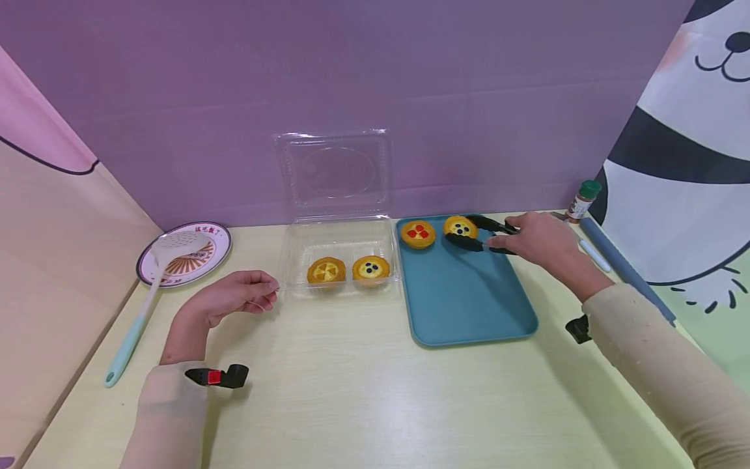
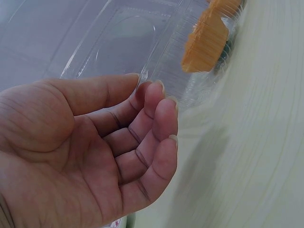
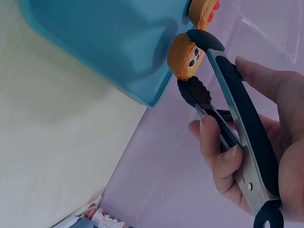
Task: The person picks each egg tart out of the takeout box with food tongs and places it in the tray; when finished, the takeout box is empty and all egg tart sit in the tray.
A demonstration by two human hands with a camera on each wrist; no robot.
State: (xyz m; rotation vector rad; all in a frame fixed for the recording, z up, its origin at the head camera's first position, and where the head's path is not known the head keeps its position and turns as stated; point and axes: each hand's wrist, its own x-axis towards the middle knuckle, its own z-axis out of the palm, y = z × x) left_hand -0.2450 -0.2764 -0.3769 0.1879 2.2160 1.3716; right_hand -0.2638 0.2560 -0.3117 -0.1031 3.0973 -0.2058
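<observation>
My right hand [image 1: 523,238] grips black tongs [image 1: 482,235] over the far end of a teal tray [image 1: 469,293]. The tong tips sit on either side of a blueberry-topped tart [image 1: 460,227], touching it, as the right wrist view shows with the tongs [image 3: 237,95] and the tart [image 3: 185,57]. A red-topped tart [image 1: 418,233] lies beside it on the tray. My left hand [image 1: 246,294] rests on the table with loosely curled fingers, holding nothing, just left of an open clear plastic box [image 1: 305,251]. That box holds a yellow-topped tart [image 1: 326,270] and another blueberry tart [image 1: 371,267].
A patterned plate [image 1: 206,255] sits at the back left with a pale slotted spatula [image 1: 153,286] lying across it. A spice bottle [image 1: 583,198] and a pen [image 1: 594,255] lie by the right wall. The box lid [image 1: 334,170] stands against the purple backdrop.
</observation>
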